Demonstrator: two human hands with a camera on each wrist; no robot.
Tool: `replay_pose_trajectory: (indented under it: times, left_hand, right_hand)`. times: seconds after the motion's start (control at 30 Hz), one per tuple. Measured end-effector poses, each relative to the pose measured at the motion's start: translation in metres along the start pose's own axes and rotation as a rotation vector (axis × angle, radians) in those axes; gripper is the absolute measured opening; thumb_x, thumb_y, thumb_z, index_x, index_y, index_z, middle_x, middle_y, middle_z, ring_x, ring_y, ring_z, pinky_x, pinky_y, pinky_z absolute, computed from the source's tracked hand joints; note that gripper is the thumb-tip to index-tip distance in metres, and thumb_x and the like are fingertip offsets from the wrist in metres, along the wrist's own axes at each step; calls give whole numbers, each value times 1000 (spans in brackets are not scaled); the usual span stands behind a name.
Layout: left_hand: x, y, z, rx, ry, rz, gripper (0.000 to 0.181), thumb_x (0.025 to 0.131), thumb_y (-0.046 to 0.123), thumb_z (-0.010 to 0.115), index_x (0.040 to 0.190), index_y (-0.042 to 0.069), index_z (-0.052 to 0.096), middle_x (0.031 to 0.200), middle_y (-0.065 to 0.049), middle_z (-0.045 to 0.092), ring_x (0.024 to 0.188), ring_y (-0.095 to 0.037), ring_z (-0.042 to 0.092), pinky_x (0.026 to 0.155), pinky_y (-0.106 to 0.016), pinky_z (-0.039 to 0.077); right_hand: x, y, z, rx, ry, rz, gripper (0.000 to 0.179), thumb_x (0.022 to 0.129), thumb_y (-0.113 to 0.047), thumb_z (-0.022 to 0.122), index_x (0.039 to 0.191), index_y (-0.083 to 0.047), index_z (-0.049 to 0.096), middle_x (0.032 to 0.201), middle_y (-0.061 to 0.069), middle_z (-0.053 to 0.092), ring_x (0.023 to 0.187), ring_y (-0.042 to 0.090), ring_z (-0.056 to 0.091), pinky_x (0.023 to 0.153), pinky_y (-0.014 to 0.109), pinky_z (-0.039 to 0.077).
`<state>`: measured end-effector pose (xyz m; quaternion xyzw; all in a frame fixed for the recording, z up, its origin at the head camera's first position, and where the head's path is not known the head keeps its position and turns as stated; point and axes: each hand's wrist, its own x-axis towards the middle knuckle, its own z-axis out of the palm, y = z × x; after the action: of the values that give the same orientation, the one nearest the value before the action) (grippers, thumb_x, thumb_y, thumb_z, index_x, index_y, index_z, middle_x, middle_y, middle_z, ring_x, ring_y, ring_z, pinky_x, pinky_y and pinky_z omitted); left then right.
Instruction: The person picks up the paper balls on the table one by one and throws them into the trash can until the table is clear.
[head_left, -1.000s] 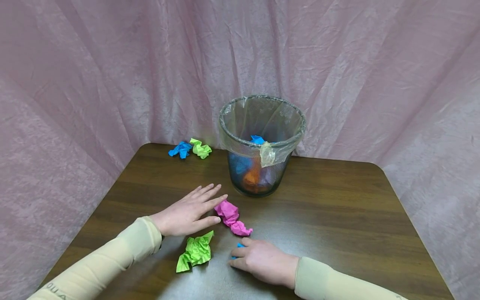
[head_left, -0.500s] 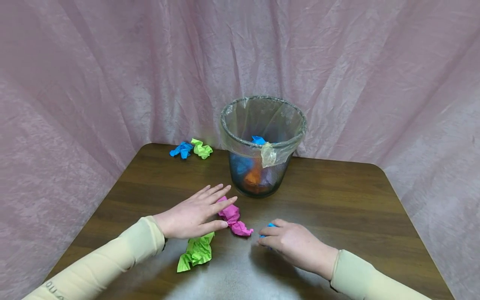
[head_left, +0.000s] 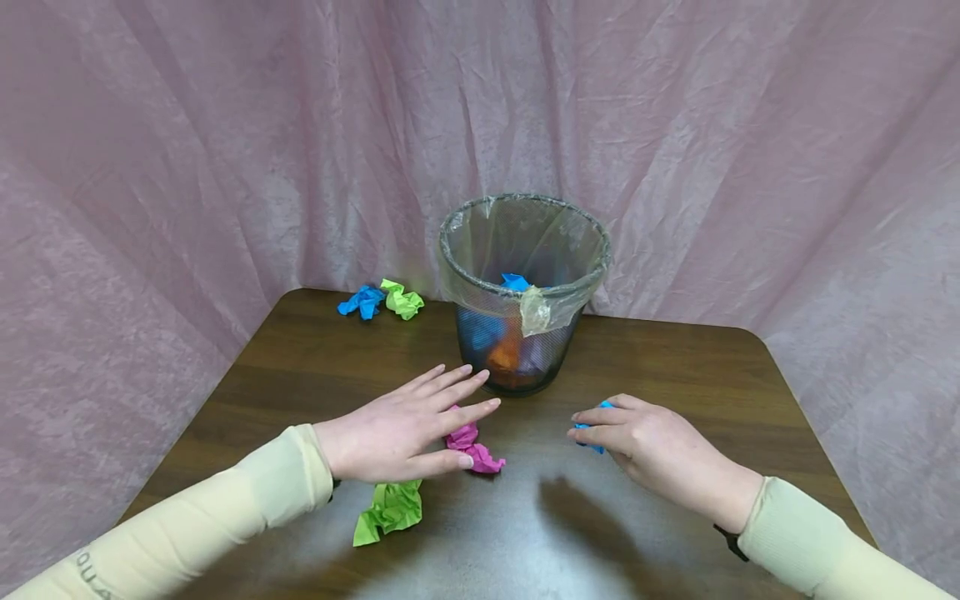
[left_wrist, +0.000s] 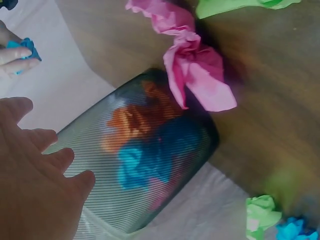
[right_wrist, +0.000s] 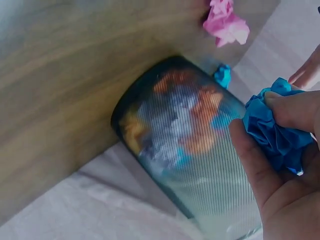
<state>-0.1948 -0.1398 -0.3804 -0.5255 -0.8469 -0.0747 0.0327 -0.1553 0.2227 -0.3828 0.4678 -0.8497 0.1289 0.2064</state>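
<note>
Held in my right hand [head_left: 660, 450] is a crumpled blue paper [right_wrist: 275, 127], raised off the table to the right of the bin; the right wrist view shows thumb and fingers around it. My left hand [head_left: 405, 429] hovers with fingers spread over a crumpled pink paper [head_left: 483, 457], partly hiding it. Just below that hand lies a crumpled green paper [head_left: 390, 512]. The mesh wastebasket [head_left: 517, 342], lined with a clear plastic bag, stands beyond both hands. Inside it are several crumpled papers, blue and orange among them.
Toward the table's back left corner lie a second blue crumpled paper [head_left: 362, 302] and a light green one [head_left: 402, 300], side by side. A pink curtain [head_left: 375, 125] hangs close behind the wooden table [head_left: 675, 375].
My right hand has lifted the blue paper from the table and carried it up and to the right. The left hand has slid slightly right, over the pink paper.
</note>
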Motion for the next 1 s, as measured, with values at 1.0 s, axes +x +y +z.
replay_pose_trajectory:
  times: [1.0]
  left_hand:
    - [12, -10, -85, 92, 67, -8, 70, 106, 61, 37, 165, 25, 24, 171, -7, 12, 157, -25, 3, 125, -48, 11]
  right_hand:
    - [16, 41, -77, -85, 47, 88, 56, 71, 17, 78, 119, -12, 77, 125, 1, 72, 107, 22, 68, 84, 28, 51]
